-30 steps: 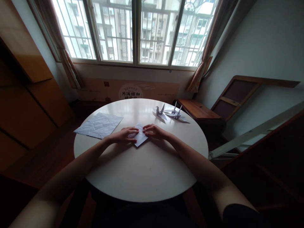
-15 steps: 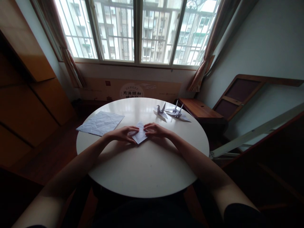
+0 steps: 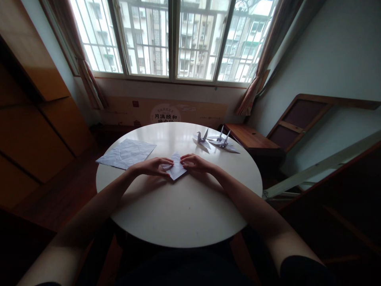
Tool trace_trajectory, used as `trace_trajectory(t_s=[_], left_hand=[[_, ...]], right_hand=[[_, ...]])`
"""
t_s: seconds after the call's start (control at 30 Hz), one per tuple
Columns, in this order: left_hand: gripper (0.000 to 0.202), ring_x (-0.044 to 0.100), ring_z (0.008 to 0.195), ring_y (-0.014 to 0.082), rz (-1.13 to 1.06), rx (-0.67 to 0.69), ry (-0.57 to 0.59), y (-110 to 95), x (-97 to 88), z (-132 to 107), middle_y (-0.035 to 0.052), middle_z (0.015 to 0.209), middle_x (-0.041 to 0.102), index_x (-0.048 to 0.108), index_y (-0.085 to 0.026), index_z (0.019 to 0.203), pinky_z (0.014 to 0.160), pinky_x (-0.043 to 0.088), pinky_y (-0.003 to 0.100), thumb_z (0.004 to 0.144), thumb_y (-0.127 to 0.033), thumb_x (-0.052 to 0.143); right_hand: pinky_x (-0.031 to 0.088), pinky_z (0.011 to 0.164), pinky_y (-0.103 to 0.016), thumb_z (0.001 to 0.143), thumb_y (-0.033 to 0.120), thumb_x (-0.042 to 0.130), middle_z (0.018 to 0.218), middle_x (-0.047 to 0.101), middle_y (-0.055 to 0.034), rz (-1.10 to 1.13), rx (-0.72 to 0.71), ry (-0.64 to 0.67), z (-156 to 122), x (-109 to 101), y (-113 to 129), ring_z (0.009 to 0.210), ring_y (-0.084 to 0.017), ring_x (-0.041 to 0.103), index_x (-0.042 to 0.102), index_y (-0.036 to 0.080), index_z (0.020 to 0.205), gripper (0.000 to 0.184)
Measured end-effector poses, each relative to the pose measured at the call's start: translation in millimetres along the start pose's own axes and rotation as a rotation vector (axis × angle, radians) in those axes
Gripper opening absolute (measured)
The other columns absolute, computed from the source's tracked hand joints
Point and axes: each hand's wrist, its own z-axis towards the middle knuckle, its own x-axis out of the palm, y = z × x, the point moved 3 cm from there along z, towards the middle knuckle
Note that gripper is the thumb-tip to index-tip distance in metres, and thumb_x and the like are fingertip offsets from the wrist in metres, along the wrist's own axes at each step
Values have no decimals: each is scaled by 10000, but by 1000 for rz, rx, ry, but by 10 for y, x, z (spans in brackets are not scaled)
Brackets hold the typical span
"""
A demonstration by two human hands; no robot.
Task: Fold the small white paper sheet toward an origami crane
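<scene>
A small folded sheet of white paper point(image 3: 177, 171), diamond-shaped with a point toward me, lies on the round white table point(image 3: 184, 218). My left hand point(image 3: 153, 166) grips its left side, one fingertip on top and another digit lower at the edge. My right hand point(image 3: 195, 162) has its curled fingers pressed on the paper's right side. Both hands rest low on the table, their fingertips close to each other across the paper. What the undersides of the fingers do is hidden.
A stack of creased white paper sheets point(image 3: 127, 153) lies at the table's left edge. Several folded paper cranes point(image 3: 203, 137) stand at the back right. Beyond the table are a wooden cabinet point(image 3: 253, 137) and a large cardboard box point(image 3: 119, 109) below the window.
Both hands stay on the folded paper in nearly the same place. The left fingers have shifted very slightly; the paper, cranes and sheets look unmoved.
</scene>
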Motion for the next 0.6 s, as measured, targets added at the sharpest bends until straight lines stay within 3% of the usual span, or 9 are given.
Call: trace_trajectory(t_s=[0.23, 0.6], left_hand=[[550, 570, 1303, 288, -10, 67, -16, -3, -9, 5, 131, 1416, 595, 655, -182, 1309, 1115, 421, 388, 861, -497, 709], [536, 593, 1273, 282, -3, 60, -40, 34, 13, 14, 124, 1389, 619, 666, -183, 1292, 1098, 444, 387, 865, -505, 702]], right_hand=[[529, 1002, -435, 911, 396, 674, 1226, 700, -180, -2, -10, 2, -3, -5, 8, 1116, -272, 681, 766, 149, 1103, 327], [535, 987, -417, 914, 365, 673, 1229, 697, -177, -7, 2, 10, -8, 2, -3, 1114, -260, 680, 760, 147, 1116, 310]])
